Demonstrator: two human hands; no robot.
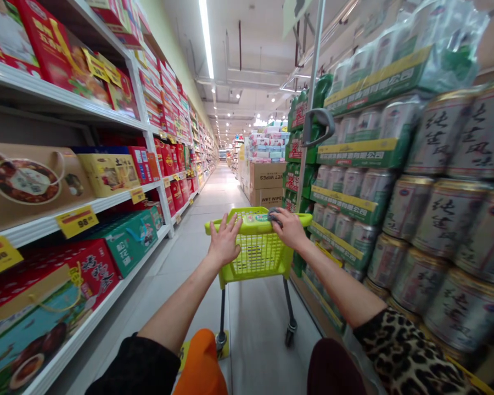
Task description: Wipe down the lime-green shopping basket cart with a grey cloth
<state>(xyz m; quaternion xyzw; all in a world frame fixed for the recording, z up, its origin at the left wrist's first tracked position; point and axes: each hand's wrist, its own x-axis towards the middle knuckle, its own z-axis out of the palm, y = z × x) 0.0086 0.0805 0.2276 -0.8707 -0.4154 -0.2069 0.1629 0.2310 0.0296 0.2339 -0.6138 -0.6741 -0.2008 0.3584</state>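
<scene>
A small lime-green wire shopping cart (pixel 257 249) rolls on dark castors ahead of me in the aisle. My left hand (pixel 226 240) rests flat on its top rim, fingers spread. My right hand (pixel 288 229) curls over the rim's right side, with a small grey item (pixel 274 216) under its fingertips. I cannot tell what that item is. A printed green-and-yellow packet (pixel 255 217) lies across the cart's top, between my hands.
Shelves of red and green gift boxes (pixel 107 164) line the left side. Large stacked cans (pixel 448 219) in green-banded packs form a wall on the right. Cardboard cartons (pixel 267 184) stand farther along the tiled aisle floor (pixel 255 329). An orange item (pixel 201 362) shows at the bottom edge.
</scene>
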